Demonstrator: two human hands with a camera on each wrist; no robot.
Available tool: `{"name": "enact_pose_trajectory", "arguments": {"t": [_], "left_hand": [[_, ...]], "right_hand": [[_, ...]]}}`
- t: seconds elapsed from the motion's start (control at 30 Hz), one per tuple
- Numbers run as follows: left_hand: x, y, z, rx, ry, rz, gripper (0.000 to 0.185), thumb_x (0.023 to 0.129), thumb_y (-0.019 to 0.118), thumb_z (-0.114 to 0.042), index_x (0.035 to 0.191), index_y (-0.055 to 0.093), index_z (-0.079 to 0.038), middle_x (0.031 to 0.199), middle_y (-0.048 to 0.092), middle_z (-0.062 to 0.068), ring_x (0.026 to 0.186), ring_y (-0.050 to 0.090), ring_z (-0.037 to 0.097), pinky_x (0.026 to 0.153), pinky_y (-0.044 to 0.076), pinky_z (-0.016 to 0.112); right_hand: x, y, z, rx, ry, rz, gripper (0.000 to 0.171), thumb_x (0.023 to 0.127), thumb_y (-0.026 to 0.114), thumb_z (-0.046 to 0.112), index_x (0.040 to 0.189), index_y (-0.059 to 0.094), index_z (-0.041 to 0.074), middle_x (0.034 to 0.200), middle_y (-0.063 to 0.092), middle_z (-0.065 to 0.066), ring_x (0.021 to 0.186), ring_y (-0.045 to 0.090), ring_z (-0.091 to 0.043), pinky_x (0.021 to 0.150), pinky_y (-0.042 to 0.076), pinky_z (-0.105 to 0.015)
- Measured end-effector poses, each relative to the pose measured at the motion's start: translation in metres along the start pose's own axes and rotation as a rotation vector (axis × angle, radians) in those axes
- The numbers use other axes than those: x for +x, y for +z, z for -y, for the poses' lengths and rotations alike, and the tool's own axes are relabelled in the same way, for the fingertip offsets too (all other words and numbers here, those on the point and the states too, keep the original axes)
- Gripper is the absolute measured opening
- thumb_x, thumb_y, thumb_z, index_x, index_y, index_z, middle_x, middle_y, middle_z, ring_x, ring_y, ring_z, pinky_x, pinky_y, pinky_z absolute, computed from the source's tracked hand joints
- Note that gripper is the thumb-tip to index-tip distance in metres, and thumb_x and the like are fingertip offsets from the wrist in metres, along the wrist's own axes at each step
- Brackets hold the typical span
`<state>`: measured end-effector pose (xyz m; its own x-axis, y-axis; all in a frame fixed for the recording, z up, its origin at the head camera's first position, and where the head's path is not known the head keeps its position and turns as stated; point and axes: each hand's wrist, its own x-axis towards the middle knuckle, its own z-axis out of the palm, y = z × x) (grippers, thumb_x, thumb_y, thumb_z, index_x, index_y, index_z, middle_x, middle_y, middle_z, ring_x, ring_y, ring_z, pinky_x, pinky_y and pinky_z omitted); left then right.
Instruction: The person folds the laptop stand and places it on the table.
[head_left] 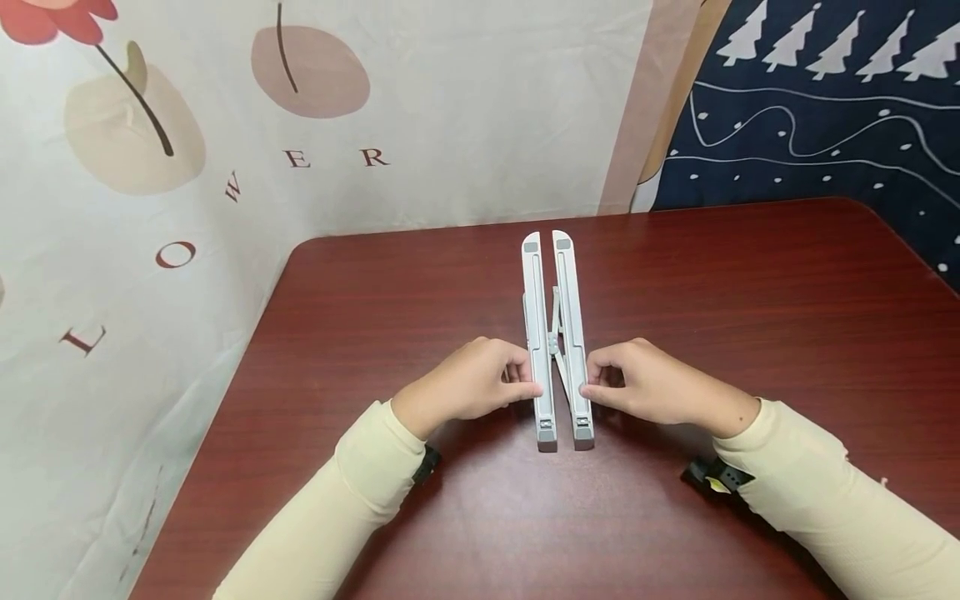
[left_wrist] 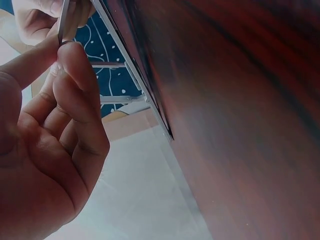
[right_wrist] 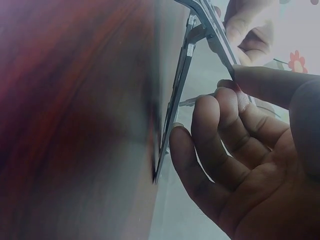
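Far left, a pale cloth (head_left: 480,108) bears red letters (head_left: 368,157). Far right, beyond the brown table (head_left: 750,292), a navy cloth (head_left: 795,187) shows white trees (head_left: 742,42).

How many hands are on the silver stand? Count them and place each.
2: the left hand pinches the left rail, the right hand pinches the right rail, both toward the near end.

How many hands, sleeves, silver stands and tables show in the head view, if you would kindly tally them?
Hands (left hand, right hand): 2
Sleeves (left sleeve, right sleeve): 2
Silver stand: 1
Table: 1
Total: 6
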<state>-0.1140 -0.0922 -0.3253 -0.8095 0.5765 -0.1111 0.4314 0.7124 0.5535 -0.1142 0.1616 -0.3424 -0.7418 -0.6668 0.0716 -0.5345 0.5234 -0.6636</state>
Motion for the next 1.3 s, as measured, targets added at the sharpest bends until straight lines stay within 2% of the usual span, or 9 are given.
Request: {"name": "enact_pose_trajectory", "arguments": {"t": [0.77,1.3], "left_hand": [[0.001,0.003,-0.002,-0.01,0.029,-0.012,0.026,0.089,0.076,-0.028,0.069,0.062,-0.019,0.06,0.056,-0.012,0.056,0.047,0.002,0.055,0.041,0.02],[0.001,0.005,-0.004,-0.006,0.013,-0.002,0.027,0.089,0.076,-0.029,0.068,0.062,-0.021,0.06,0.057,-0.013,0.054,0.046,0.001,0.053,0.04,0.019]], "right_hand": [[0.001,0.006,0.002,0.026,-0.004,-0.004,0.022,0.091,0.073,0.015,0.073,0.06,0.019,0.059,0.053,0.013,0.056,0.049,0.001,0.054,0.043,-0.021],[0.001,0.011,0.006,0.015,0.006,-0.008,0.023,0.09,0.073,0.015,0.073,0.059,0.019,0.061,0.055,0.012,0.055,0.05,0.001,0.054,0.045,-0.021]]}}
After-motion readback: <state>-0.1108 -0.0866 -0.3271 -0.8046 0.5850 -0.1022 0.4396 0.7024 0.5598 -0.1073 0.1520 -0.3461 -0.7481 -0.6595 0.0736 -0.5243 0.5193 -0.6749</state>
